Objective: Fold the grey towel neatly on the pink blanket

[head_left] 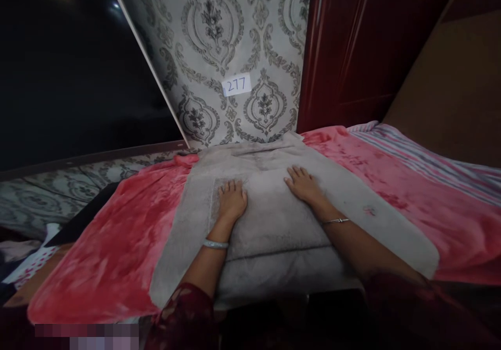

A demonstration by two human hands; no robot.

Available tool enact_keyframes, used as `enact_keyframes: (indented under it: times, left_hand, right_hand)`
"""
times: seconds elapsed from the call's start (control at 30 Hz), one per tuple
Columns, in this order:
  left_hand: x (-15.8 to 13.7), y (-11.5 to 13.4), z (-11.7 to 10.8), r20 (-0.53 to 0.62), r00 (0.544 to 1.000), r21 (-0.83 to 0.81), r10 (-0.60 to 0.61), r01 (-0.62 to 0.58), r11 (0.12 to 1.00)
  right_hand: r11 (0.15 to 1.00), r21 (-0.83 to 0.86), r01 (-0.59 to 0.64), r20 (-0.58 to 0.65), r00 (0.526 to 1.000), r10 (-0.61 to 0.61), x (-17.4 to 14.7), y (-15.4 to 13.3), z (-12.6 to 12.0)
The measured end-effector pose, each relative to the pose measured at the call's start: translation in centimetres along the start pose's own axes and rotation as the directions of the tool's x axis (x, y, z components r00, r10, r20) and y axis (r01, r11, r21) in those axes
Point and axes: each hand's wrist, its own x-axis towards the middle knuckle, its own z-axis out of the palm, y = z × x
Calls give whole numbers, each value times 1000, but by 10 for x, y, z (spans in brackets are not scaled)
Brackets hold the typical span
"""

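**Both palms flat on the grey towel**

The left hand (231, 200) and right hand (303, 184) lie open, fingers spread — gripping nothing — pressed on a folded grey towel (274, 225). The towel rests mid-bed on a pink blanket (113, 251), its far end touching the patterned wall (235, 42) — a striped sheet (422, 154) lies toward the bed's right edge.

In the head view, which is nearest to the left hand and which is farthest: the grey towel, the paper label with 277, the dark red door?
1. Grey towel: directly under the left hand, touching it.
2. Paper label: on the patterned wall, straight ahead, above the hand.
3. Dark red door: farthest, up and off to the right.
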Motion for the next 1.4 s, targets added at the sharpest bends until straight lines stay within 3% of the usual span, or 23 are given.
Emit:
enact_keyframes:
  times: [0.17,0.3,0.37,0.47,0.53,0.63,0.77,0.97,1.13,1.27,1.33,1.4]
  left_hand:
    - [1,0,-2,-10,1000,-28,-7,7,1000]
    - [6,0,-15,74,997,-129,-29,39,991]
    - [1,0,-23,112,994,-185,-19,40,982]
    - [-24,-2,-29,80,995,-204,56,-38,978]
    - [-47,-4,-28,69,993,-145,96,-86,986]
    - [-75,-8,-21,84,992,-12,91,-90,996]
    - [-84,-8,-15,92,992,79,85,-92,993]
    - [-80,-7,-15,88,993,92,78,-86,992]
    - [-82,-6,-14,68,995,63,78,-83,995]
    - [-82,-5,-12,57,996,23,74,-75,997]
    - [-82,-5,-14,48,995,-14,83,-83,996]
    - [-85,-7,-19,22,996,-66,90,-88,994]
  right_hand:
    - [997,43,-64,39,997,62,-9,7,-11]
    - [995,12,-98,100,990,96,-29,-10,-37]
    - [1000,-1,-9,72,997,9,-47,-34,-43]
    - [971,27,238,16,971,-238,-84,-77,-34]
    - [928,50,368,17,929,-370,-107,-99,-20]
    - [901,77,428,60,900,-432,-125,-111,-6]
    - [913,68,403,106,907,-409,-124,-84,-10]
    - [987,-8,159,66,985,-158,-132,9,-15]
    - [998,-21,60,50,997,-58,-148,65,-12]
    - [999,-30,20,-88,996,-23,-151,64,-14]
    - [996,-18,82,-196,977,-84,-151,41,-18]
    - [973,-9,230,-232,946,-226,-152,3,-25]
